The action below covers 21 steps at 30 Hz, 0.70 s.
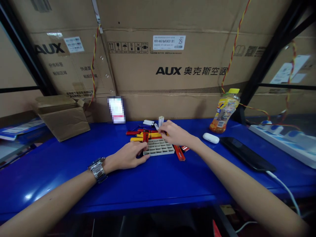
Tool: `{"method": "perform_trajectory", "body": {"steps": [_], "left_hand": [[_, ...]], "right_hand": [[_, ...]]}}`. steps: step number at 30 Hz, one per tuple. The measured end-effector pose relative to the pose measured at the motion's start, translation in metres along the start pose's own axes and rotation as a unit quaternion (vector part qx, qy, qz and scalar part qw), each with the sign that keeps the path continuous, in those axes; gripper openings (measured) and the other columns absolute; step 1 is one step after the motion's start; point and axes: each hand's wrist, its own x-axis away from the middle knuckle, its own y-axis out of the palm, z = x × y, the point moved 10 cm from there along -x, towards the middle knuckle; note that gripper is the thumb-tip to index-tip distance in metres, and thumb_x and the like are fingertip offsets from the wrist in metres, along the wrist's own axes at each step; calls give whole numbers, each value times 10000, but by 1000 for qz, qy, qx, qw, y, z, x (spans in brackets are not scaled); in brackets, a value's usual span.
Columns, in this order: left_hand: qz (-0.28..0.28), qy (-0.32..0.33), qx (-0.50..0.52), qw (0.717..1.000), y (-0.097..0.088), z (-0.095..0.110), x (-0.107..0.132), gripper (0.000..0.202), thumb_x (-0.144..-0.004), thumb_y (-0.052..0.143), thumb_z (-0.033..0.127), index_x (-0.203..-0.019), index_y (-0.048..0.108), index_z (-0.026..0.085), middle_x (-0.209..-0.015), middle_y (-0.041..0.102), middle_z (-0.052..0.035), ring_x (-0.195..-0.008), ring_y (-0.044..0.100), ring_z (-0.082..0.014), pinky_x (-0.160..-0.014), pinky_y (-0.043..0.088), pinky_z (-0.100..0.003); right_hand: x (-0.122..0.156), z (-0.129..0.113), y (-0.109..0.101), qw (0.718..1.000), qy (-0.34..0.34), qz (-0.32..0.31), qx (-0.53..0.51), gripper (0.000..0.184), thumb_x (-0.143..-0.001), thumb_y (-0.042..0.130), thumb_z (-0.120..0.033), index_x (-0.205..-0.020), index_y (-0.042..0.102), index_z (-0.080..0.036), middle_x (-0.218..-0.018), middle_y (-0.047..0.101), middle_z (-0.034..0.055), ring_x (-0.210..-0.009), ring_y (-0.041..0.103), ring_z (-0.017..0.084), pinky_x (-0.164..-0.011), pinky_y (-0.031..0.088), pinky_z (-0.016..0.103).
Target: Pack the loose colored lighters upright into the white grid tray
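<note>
A grey grid tray [159, 147] with several small compartments lies on the blue table. My left hand [130, 154], with a metal watch on its wrist, holds the tray's left end between thumb and fingers. Over the tray's back right part, my right hand [174, 132] has its fingers pinched together. What they hold, if anything, is hidden. Behind the tray is a pile of slim yellow pieces [136, 139] and red pieces [132, 133]. Another red piece [179, 153] lies by the tray's right end. A white upright piece [161, 120] stands just behind my right fingers.
A lit phone [117, 110] leans against the large carton [138, 75] at the back. An open cardboard box [64, 119] sits at left. To the right are a drink bottle [224, 112], a white earbud case [211, 138], a black phone [247, 154] on a cable and a power strip [281, 141].
</note>
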Motion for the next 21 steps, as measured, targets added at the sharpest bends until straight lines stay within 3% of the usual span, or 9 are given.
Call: {"method": "perform_trajectory", "body": {"steps": [3,8,16,21], "left_hand": [[-16,23,31,999,0,3,1,224,-908,481,381,-786,501,196,-681,529,7,-593,470,-136,-557,367,-283],[-36,25,78,996,0,4,2,243,-881,535,385,-743,499,188,-664,527,19,-575,449,-121,-549,351,-269],[-39,23,72,996,0,6,3,247,-879,547,384,-747,515,178,-669,536,16,-583,456,-118,-561,337,-264],[-36,26,57,997,0,6,1,248,-881,541,374,-737,505,176,-644,522,27,-564,443,-110,-547,329,-251]], "right_hand": [[4,2,17,998,-31,-56,26,223,-743,471,-53,-669,623,-200,-704,569,61,-746,482,202,-757,381,381],[6,3,25,995,-33,-74,58,279,-773,432,-52,-762,682,-176,-731,570,96,-762,475,224,-758,387,405],[8,23,31,991,33,-99,87,175,-849,533,-205,-883,698,-159,-828,600,125,-805,465,248,-754,387,413],[11,28,33,978,69,-163,114,204,-897,520,-263,-923,674,-132,-915,607,142,-888,483,267,-782,391,395]]}}
